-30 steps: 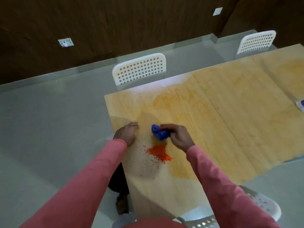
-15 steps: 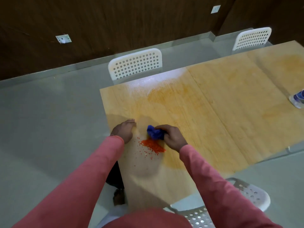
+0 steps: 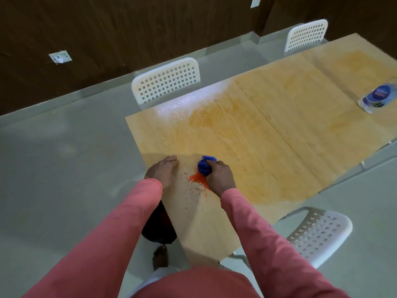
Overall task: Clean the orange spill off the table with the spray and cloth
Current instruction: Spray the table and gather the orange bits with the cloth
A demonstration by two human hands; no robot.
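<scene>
Drawn nearer to the person than a second before: right hand (image 3: 219,175) with cloth (image 3: 204,165), brought onto the far edge of the orange spill (image 3: 198,179), where previously a gap of bare wood separated cloth and pile. Spill pile itself spread thinner and more scattered toward the near side. Left hand (image 3: 164,168) unchanged in place at the table (image 3: 279,136) end edge.

Right-hand fingers clenched round the bunched blue cloth, wad projecting beyond the knuckles on the far-left side. Left-hand fingers extended and loosely flat on the wood, grasping nothing.

Spill located directly on the near side of the cloth wad, touching it, between the two hands but closer to the right. Long axis of the spill running diagonally, from far-left under the cloth toward near-right beside the right wrist, with loose grains trailing toward the near table end. Cloth wad too crumpled for any clear axis.

Spray bottle (image 3: 378,97) lying on its side well apart at the far right, blurred; nozzle direction not determinable.

Judged next requirement: wiping stroke along the diagonal, right hand leading.
</scene>
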